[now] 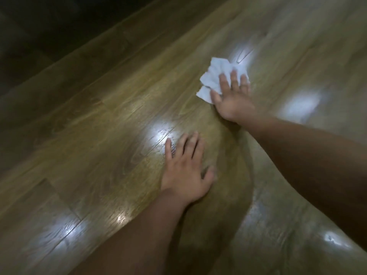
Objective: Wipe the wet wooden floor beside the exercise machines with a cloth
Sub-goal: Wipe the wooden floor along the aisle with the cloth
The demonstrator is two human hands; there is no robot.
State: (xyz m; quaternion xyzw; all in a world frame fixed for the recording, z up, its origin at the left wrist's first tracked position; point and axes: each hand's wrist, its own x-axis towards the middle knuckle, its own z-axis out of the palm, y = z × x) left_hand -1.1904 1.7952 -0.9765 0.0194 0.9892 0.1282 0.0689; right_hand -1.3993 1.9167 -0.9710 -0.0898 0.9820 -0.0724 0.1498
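"Cloth (213, 77), where does it lie?" the first observer asks.

"On the wooden floor (99, 120), bunched up white, pinned under the person's right hand (232, 98). The fingers are straight and spread, pressing it flat rather than curling round it. Most of the cloth sticks out beyond the fingertips and to the thumb side, away from the person."

"And the other hand?"

"The left hand (184, 171) rests flat on the planks, fingers spread and holding nothing. It is nearer the body and well apart from the cloth. It looks like a prop for the person's weight."

"So which way should the stroke go?"

"The planks run diagonally, from the lower left to the upper right. The right arm reaches across them, with the cloth at its far end. A glossy, filmy sheen (297, 231) lies to the right and close to the person, probably water not yet wiped. Since the cloth leads the palm, a pull back toward the body or a sweep to the right seems likeliest. The right hand alone is placed to make it. No exercise machines show; the upper left is too dark to read."
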